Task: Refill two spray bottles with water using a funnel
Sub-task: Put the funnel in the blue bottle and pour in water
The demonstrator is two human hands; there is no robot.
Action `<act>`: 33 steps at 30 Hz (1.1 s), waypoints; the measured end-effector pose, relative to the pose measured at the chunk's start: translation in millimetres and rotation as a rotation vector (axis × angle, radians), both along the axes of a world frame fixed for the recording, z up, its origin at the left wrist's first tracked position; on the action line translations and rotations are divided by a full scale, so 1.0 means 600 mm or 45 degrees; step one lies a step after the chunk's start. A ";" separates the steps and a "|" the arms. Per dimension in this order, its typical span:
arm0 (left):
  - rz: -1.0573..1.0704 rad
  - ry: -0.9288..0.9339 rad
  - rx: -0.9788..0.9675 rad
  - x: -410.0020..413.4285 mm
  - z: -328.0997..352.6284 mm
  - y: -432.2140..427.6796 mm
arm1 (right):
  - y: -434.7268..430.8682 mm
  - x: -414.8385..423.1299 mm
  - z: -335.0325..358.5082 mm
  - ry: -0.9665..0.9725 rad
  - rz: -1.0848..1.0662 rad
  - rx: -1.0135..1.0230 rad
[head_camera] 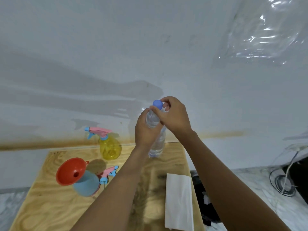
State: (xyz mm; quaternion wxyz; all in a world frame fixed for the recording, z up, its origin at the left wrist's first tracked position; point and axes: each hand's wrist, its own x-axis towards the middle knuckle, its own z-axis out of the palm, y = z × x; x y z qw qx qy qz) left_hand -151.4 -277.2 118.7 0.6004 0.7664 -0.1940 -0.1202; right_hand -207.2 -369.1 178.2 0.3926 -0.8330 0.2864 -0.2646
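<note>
A clear water bottle with a blue cap is held just above the far side of the wooden table. My left hand wraps its upper body. My right hand pinches the cap with its fingertips. A yellow spray bottle with a pink and blue trigger head stands to the left. Nearer me, a blue spray bottle carries a red funnel in its neck. Its pink and blue spray head lies beside it on the table.
A folded white paper towel lies at the table's right edge. The white wall stands right behind the table. Black cables and dark items lie on the marble floor to the right. Clear plastic sheeting hangs at the upper right.
</note>
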 end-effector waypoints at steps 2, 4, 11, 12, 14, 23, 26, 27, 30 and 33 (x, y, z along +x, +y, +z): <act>0.007 -0.014 0.040 0.006 -0.002 -0.002 | -0.009 0.004 -0.001 -0.003 0.023 0.016; -0.001 -0.024 0.054 0.011 -0.001 -0.002 | -0.017 0.008 -0.001 0.013 0.073 -0.024; -0.026 -0.036 0.082 0.018 -0.004 -0.002 | -0.056 0.011 0.004 0.134 0.389 -0.216; -0.025 -0.047 0.090 0.018 -0.007 -0.003 | -0.066 0.011 0.010 0.177 0.459 -0.232; -0.027 -0.063 0.092 0.019 -0.007 -0.005 | -0.076 0.014 0.021 0.229 0.517 -0.253; -0.028 -0.051 0.081 0.019 -0.008 -0.006 | -0.060 0.024 0.040 0.193 0.351 -0.231; -0.035 -0.057 0.072 0.018 -0.007 -0.005 | -0.062 0.018 0.052 0.274 0.500 -0.278; -0.037 -0.059 0.067 0.018 -0.007 -0.006 | -0.063 0.019 0.053 0.282 0.550 -0.269; -0.038 -0.069 0.048 0.019 -0.012 -0.007 | -0.062 0.025 0.052 0.273 0.493 -0.287; -0.030 -0.054 0.067 0.022 -0.014 -0.008 | -0.061 0.029 0.052 0.353 0.304 -0.339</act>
